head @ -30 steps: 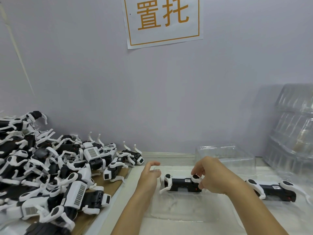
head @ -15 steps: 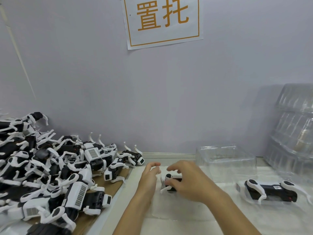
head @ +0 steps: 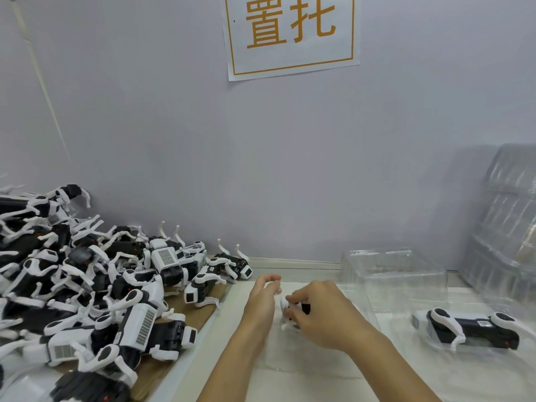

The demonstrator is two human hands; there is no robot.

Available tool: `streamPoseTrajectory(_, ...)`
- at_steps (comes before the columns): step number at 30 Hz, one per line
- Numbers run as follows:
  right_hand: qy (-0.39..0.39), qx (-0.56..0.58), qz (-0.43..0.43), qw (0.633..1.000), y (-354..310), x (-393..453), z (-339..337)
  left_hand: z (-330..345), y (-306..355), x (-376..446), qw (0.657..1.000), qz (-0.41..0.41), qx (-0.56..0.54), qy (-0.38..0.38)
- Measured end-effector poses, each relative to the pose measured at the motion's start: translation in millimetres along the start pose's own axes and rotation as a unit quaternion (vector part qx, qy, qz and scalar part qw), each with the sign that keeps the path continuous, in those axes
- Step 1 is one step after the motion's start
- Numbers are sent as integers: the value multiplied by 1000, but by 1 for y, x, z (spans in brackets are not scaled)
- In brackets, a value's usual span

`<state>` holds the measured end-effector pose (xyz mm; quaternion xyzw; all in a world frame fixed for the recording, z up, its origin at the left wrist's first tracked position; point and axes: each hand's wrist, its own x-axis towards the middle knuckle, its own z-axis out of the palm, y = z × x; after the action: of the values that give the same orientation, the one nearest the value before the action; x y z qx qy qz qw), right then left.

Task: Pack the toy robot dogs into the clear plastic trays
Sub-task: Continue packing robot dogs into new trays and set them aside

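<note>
Nearest: two bare forearms come up from bottom edge onto the white table (head: 290,381). Right hand (head: 324,314) is curled over a black-and-white toy robot dog (head: 294,310), fingertips pinching its white leg end; most of that dog is hidden under the hand. Dog sits in a clear plastic tray (head: 307,364) lying flat on the table in front of the person; tray edges hard to make out. Left hand (head: 262,300) is just beside the dog's left end, fingers loosely bent, thumb and forefinger apart, gripping nothing; can't tell if it touches the tray rim.

Left side: a big heap of toy robot dogs (head: 95,288), black bodies w/ white legs, piled on brown cardboard (head: 191,320), legs sticking up at all angles. Nearest ones run off the bottom-left corner.

Right side: a second robot dog (head: 472,329) lies on its side in another clear tray (head: 420,320), well apart from the hands.

Further back, btwn the hands and the wall: an empty clear tray (head: 394,271) standing upside-down-looking, exact orientation unclear. Far right: a stack of clear trays (head: 507,227) leaning against the wall.

Back: pale grey wall (head: 261,155) w/ a white paper sign (head: 290,33), orange border and orange characters, top cut off by the frame.
</note>
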<state>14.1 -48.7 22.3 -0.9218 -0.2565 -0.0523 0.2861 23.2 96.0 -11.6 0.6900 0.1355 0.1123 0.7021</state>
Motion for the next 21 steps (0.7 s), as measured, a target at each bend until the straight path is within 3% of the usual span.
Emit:
streamPoseTrajectory(5,-11,8,6,1000,2,0,-1,0,1,-2,1000,-3,13,3)
streamPoseTrajectory(8,-27,68,7,997,7,2,-5,-1,1,-4,1000,-6,23,1)
streamPoseTrajectory(12,28,149,31,988,15,2,-19,-1,1,-4,999,1,37,5)
streamPoseTrajectory(21,39,49,97,993,41,-1,-38,0,4,-6,999,-5,54,3)
